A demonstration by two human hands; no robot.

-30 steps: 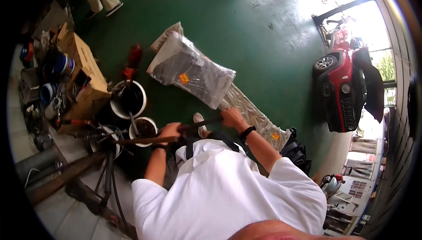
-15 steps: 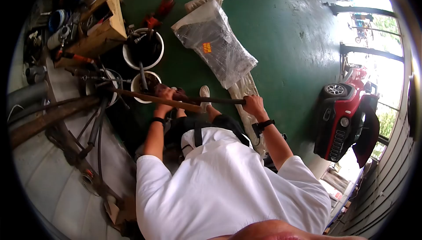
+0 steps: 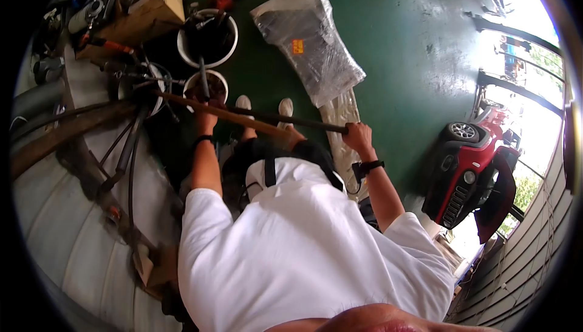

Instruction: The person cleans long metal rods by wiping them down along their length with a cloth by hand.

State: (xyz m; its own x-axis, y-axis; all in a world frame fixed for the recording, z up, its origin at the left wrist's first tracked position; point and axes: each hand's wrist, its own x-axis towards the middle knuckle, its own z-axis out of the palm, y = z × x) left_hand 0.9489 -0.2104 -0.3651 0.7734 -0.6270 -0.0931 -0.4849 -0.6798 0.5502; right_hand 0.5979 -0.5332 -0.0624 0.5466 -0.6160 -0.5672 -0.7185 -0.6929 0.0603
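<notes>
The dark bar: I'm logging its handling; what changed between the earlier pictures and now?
The left hand has moved away from the right hand toward the smaller white bucket, baring more of the dark bar between them; the view shifted too. The left hand's grip is unclear. The right hand stays closed near the bar's end, and the plastic-wrapped package stays on the floor.

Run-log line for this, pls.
right hand: grip closed around long dark rod | left hand: near rod's other end, hold unclear | brown wooden stick: crosses rod in view | plastic-wrapped package: on green floor
</notes>
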